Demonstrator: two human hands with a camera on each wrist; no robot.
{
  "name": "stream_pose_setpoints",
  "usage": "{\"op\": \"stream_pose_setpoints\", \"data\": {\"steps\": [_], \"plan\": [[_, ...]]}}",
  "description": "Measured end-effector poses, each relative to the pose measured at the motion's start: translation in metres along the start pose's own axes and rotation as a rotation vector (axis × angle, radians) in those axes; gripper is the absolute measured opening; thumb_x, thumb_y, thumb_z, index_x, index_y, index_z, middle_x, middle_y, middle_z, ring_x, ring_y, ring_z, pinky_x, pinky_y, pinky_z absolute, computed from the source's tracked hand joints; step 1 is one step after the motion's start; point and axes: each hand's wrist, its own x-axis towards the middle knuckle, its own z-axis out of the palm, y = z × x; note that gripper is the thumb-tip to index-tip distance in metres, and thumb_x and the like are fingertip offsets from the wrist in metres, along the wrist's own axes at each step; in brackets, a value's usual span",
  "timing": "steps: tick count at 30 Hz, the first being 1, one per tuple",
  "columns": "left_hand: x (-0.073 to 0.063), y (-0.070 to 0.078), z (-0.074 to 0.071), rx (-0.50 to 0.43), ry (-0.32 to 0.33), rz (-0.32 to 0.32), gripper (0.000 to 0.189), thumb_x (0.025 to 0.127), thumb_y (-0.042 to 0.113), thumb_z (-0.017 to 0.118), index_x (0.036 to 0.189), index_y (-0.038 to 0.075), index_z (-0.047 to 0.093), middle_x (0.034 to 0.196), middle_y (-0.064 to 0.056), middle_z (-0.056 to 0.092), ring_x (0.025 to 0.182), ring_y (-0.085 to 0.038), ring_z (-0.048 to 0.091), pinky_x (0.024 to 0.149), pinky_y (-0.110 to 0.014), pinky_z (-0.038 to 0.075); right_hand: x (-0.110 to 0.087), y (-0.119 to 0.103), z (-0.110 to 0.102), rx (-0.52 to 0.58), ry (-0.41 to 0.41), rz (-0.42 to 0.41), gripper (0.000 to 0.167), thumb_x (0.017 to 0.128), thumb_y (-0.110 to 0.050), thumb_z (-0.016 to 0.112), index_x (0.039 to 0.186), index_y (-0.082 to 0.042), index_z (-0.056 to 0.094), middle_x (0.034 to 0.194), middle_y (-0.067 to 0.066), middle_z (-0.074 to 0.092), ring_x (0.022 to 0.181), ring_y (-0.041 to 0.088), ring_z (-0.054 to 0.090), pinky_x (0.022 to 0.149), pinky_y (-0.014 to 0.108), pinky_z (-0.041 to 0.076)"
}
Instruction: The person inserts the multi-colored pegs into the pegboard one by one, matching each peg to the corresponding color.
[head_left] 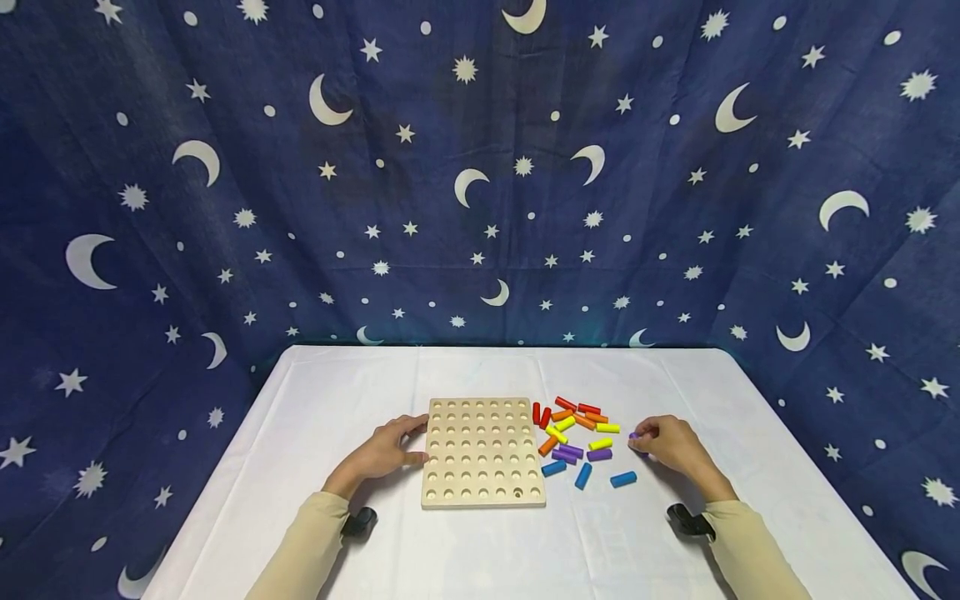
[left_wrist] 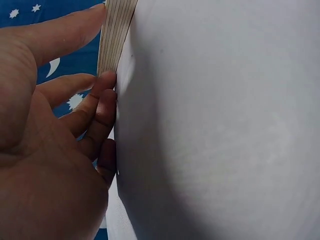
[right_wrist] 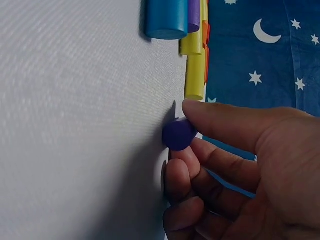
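Observation:
A square wooden peg board [head_left: 483,450] with rows of round holes lies on the table. My left hand [head_left: 385,450] rests against its left edge, thumb and fingertips touching the side; in the left wrist view the fingers [left_wrist: 102,115] meet the layered wood edge [left_wrist: 114,40]. To the right of the loose pegs, my right hand [head_left: 671,442] pinches a purple peg [head_left: 637,442] close over the tabletop. The right wrist view shows that purple peg [right_wrist: 179,134] end-on between thumb and fingers, the other fingers curled below.
Several loose pegs lie right of the board: red [head_left: 566,403], orange [head_left: 596,417], yellow [head_left: 600,444], purple [head_left: 599,455] and blue [head_left: 622,479]. A white cloth covers the table [head_left: 480,550]. Behind hangs a dark blue curtain [head_left: 420,200] with moons and stars.

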Motion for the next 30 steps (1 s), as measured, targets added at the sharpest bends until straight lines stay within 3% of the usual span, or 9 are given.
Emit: {"op": "stream_pose_setpoints", "data": {"steps": [14, 22, 30], "plan": [[0.001, -0.003, -0.001, -0.019, -0.004, 0.037, 0.074, 0.081, 0.026, 0.080, 0.144, 0.007, 0.048, 0.127, -0.005, 0.063, 0.126, -0.031, 0.052, 0.116, -0.060, 0.024, 0.006, -0.013, -0.004, 0.038, 0.114, -0.086, 0.031, 0.088, -0.024, 0.073, 0.109, -0.001, 0.071, 0.089, 0.007, 0.070, 0.080, 0.019, 0.061, 0.063, 0.027, 0.047], [0.000, 0.000, -0.001, -0.006, -0.010, 0.019, 0.073, 0.081, 0.026, 0.079, 0.145, 0.008, 0.048, 0.131, -0.007, 0.061, 0.129, -0.032, 0.050, 0.117, -0.058, 0.023, 0.009, -0.041, 0.000, 0.161, 0.204, -0.181, 0.024, 0.089, -0.018, 0.072, 0.108, -0.004, 0.070, 0.091, 0.008, 0.071, 0.078, 0.015, 0.061, 0.068, 0.025, 0.047], [-0.002, 0.000, 0.000, -0.012, -0.015, 0.004, 0.073, 0.081, 0.026, 0.079, 0.145, 0.009, 0.048, 0.136, -0.010, 0.059, 0.133, -0.034, 0.047, 0.118, -0.058, 0.022, 0.013, -0.072, 0.012, 0.282, 0.187, -0.204, 0.021, 0.091, -0.016, 0.070, 0.109, -0.007, 0.070, 0.094, 0.009, 0.070, 0.082, 0.018, 0.064, 0.072, 0.021, 0.053]]}}
